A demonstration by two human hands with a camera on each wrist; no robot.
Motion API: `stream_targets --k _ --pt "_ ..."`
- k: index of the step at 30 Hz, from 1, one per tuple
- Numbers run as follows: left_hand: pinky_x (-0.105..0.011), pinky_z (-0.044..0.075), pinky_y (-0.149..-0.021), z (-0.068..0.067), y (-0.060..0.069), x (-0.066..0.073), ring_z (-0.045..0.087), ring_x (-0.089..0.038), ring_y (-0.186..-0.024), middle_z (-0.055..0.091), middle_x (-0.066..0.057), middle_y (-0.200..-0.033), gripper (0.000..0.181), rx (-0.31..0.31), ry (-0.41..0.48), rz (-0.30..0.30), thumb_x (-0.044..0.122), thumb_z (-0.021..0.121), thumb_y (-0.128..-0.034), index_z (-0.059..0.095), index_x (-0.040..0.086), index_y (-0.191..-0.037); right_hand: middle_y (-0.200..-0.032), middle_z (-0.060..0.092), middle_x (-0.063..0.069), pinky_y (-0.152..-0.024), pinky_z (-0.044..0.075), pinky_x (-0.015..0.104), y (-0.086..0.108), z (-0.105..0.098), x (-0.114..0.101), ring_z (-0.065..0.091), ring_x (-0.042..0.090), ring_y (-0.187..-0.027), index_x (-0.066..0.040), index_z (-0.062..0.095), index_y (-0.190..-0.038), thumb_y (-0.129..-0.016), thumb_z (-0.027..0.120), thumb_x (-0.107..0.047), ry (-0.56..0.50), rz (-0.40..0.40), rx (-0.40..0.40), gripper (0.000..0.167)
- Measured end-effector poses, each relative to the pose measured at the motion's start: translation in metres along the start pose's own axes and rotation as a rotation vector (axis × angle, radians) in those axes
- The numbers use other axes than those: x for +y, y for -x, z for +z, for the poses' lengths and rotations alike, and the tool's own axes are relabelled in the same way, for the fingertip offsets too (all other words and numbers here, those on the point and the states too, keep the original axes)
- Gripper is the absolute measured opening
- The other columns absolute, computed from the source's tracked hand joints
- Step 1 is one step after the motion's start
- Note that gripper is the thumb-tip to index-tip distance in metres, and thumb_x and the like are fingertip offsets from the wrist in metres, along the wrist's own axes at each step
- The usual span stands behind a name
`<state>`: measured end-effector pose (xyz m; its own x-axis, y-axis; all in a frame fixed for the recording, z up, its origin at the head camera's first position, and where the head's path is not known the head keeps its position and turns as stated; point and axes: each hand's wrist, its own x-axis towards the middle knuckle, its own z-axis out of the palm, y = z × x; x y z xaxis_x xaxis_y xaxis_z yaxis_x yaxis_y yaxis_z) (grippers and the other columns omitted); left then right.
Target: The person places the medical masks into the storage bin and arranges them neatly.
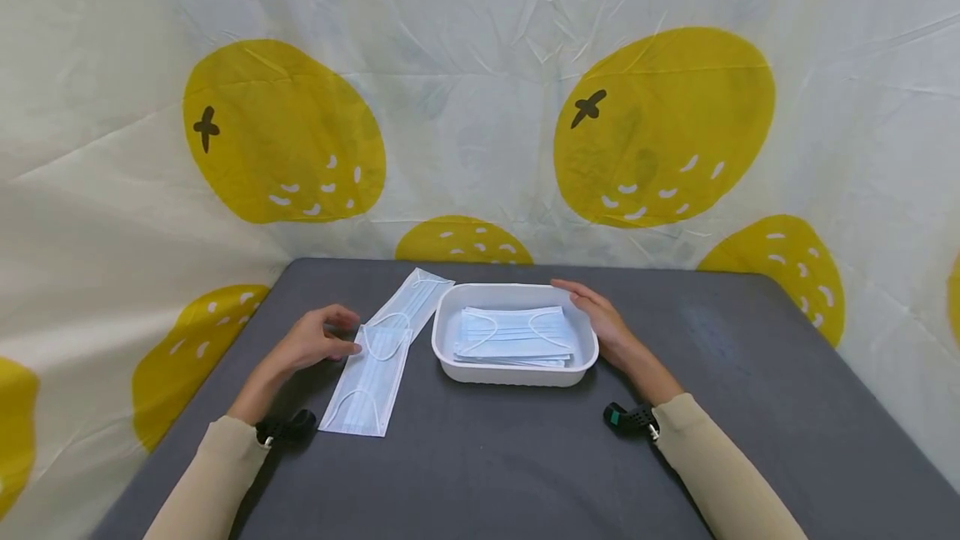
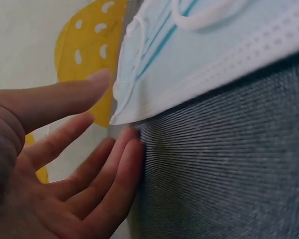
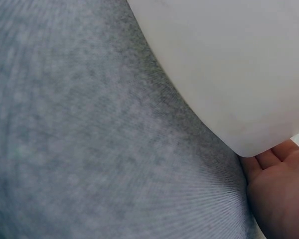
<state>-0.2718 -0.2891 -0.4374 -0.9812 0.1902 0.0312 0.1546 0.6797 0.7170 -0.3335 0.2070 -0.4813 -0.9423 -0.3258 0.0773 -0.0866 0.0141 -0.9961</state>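
Observation:
Two light-blue face masks lie overlapping in a slanted row on the table, the nearer mask (image 1: 367, 386) and the farther mask (image 1: 415, 300), with white ear loops on top. Beside their left edge hovers my left hand (image 1: 322, 335), fingers spread from the thumb, holding nothing. In the left wrist view the thumb (image 2: 65, 102) and fingers stand just off a mask's corner (image 2: 154, 94). A white plastic basin (image 1: 517, 374) holds a stack of face masks (image 1: 513, 334). Against its right side rests my right hand (image 1: 609, 325), fingers extended along the outer wall (image 3: 229, 89).
A dark grey cloth-covered table (image 1: 495, 473) lies under everything. Behind it and to the left hangs a pale curtain (image 1: 465, 148) with yellow fruit prints. Each wrist carries a black strap, such as the right strap (image 1: 630, 420).

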Motion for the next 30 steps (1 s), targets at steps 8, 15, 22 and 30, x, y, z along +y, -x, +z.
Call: stream_targets --k 8,15,22,30 --pt "-0.031 0.059 -0.067 -0.004 0.006 0.007 0.062 -0.02 -0.078 0.062 -0.024 -0.113 0.058 -0.188 0.075 -0.111 0.009 0.088 -0.0792 0.062 0.0 -0.13 -0.165 0.039 0.011 -0.101 0.048 0.018 0.0 0.001 -0.002 0.048 0.026 -0.14 -0.009 0.045 -0.156 -0.113 0.04 -0.022 0.001 0.008 0.004 0.046" --pt "-0.033 0.056 -0.076 -0.006 0.009 0.01 0.061 -0.026 -0.089 0.062 -0.021 -0.113 0.056 -0.266 0.074 -0.134 0.012 0.089 -0.0775 0.064 0.005 -0.128 -0.164 0.039 0.01 -0.102 0.046 0.018 0.0 -0.001 0.0 0.046 0.028 -0.143 -0.012 0.047 -0.155 -0.113 0.039 -0.023 0.012 0.025 0.008 0.045" --pt "-0.034 0.056 -0.074 -0.007 0.007 0.011 0.063 -0.026 -0.084 0.065 -0.021 -0.105 0.065 -0.301 0.09 -0.076 0.01 0.088 -0.0783 0.06 0.003 -0.136 -0.164 0.039 0.011 -0.1 0.047 0.017 0.0 -0.003 0.001 0.047 0.028 -0.142 -0.012 0.047 -0.156 -0.113 0.039 -0.023 0.004 0.02 0.002 0.045" --pt "-0.029 0.053 -0.07 -0.005 0.007 0.009 0.06 -0.023 -0.085 0.064 -0.02 -0.099 0.058 -0.31 0.089 0.019 0.006 0.086 -0.0787 0.064 0.001 -0.133 -0.164 0.039 0.01 -0.1 0.047 0.016 0.0 -0.004 0.003 0.048 0.025 -0.14 -0.01 0.045 -0.156 -0.113 0.039 -0.023 0.021 0.013 0.003 0.046"
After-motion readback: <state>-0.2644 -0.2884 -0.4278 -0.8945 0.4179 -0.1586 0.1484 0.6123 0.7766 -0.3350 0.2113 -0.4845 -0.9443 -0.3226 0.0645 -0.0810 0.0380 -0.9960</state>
